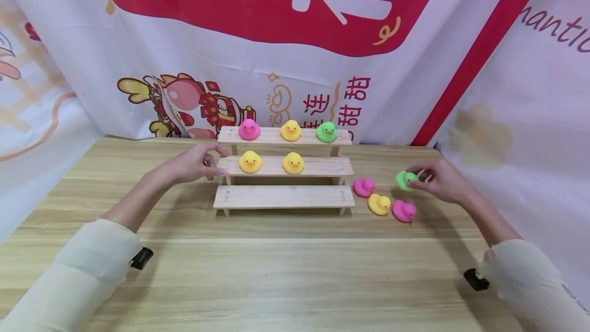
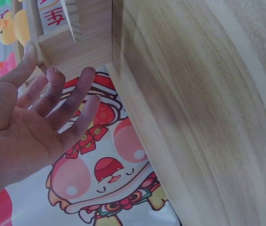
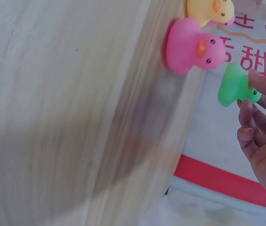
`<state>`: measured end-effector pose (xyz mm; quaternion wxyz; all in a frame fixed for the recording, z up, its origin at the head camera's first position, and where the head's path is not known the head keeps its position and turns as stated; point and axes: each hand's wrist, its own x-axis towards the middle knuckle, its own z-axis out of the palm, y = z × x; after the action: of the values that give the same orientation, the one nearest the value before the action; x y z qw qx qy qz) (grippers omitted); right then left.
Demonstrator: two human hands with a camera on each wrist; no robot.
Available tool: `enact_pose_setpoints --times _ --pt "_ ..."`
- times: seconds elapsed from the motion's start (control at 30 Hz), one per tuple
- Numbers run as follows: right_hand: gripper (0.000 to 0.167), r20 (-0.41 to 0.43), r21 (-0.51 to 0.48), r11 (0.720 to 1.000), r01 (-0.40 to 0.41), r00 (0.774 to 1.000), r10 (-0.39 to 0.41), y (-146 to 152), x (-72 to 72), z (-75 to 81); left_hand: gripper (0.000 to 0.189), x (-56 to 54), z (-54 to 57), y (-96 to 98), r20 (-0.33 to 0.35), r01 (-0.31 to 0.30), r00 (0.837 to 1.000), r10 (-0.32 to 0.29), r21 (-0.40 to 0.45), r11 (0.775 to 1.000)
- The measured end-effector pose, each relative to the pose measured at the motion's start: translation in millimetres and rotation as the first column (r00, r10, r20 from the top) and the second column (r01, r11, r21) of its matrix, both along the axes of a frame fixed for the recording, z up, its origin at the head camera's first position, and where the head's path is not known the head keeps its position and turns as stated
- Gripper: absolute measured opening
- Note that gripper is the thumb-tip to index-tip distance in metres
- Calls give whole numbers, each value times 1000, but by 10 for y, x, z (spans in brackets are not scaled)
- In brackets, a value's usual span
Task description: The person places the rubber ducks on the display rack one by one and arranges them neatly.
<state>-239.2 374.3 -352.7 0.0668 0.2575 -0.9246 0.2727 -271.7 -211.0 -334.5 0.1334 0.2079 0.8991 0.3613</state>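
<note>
My right hand (image 1: pixel 439 180) pinches a green rubber duck (image 1: pixel 405 181) between thumb and fingertips, and the right wrist view shows this duck raised above the tabletop. At the left end of a three-tier wooden stand (image 1: pixel 283 197), my left hand (image 1: pixel 195 163) holds the middle board's end between thumb and index finger; its other fingers spread loosely. On the top tier sit a pink duck (image 1: pixel 249 129), a yellow duck (image 1: pixel 291 130) and a green duck (image 1: pixel 327 132). Two yellow ducks, one at the left (image 1: pixel 250 162) and one at the centre (image 1: pixel 293 163), occupy the middle tier. The lowest tier is bare.
To the right of the stand, a pink duck (image 1: pixel 364 187), a yellow duck (image 1: pixel 379 204) and another pink duck (image 1: pixel 404 211) lie on the wooden table (image 1: pixel 276 275). A printed cloth (image 1: pixel 258 55) hangs close behind the stand, and another cloth (image 1: pixel 530 106) borders the right side.
</note>
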Motion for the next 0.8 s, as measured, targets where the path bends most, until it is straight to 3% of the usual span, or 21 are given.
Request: enact_pose_setpoints --times 0.23,0.47,0.8 --pt "34 99 -18 997 78 992 -76 -157 33 109 47 3 8 2 2 -1 1000 1 -4 1000" --pt "31 92 -18 994 107 990 -105 -282 52 149 44 10 13 18 5 0 1000 0 7 1000" --pt "35 94 -96 993 63 994 -54 -416 18 135 45 11 3 9 4 7 1000 -7 15 1000"
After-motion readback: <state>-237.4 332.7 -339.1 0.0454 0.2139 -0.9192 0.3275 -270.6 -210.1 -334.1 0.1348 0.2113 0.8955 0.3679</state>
